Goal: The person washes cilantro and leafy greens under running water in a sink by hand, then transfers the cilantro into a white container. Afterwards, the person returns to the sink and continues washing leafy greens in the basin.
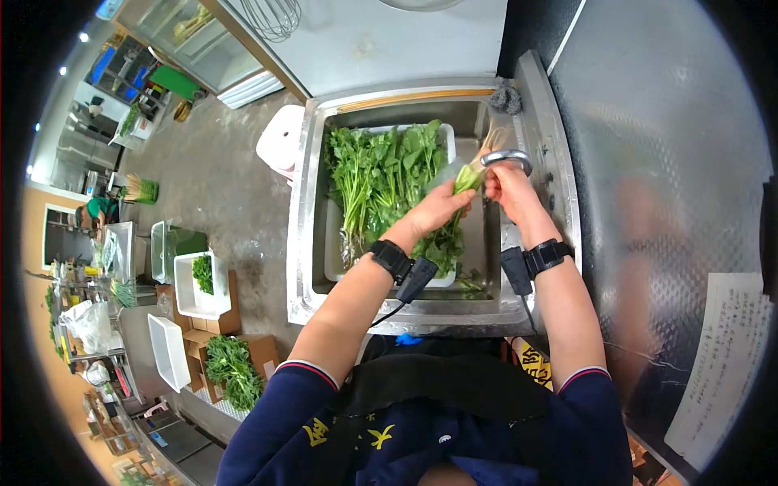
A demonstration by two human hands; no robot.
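Observation:
My left hand (442, 207) is wrapped round a bunch of leafy celery (467, 177), its pale root end pointing up and away from me. Close beside the stalks, my right hand (510, 191) has its fingers curled in. The faucet (507, 159) crosses in front of part of it, so what those fingers grip is hidden. Under my hands, more leafy greens (356, 182) lie in a white tub (450, 142) inside the metal sink (301, 235).
A grey scrubber (506, 99) sits at the sink's back right corner. A metal panel (656, 162) rises on the right. To the left, a pinkish-white container (280, 141), white bins (203, 304) and a heap of greens (233, 371) stand about. A person (99, 209) is far left.

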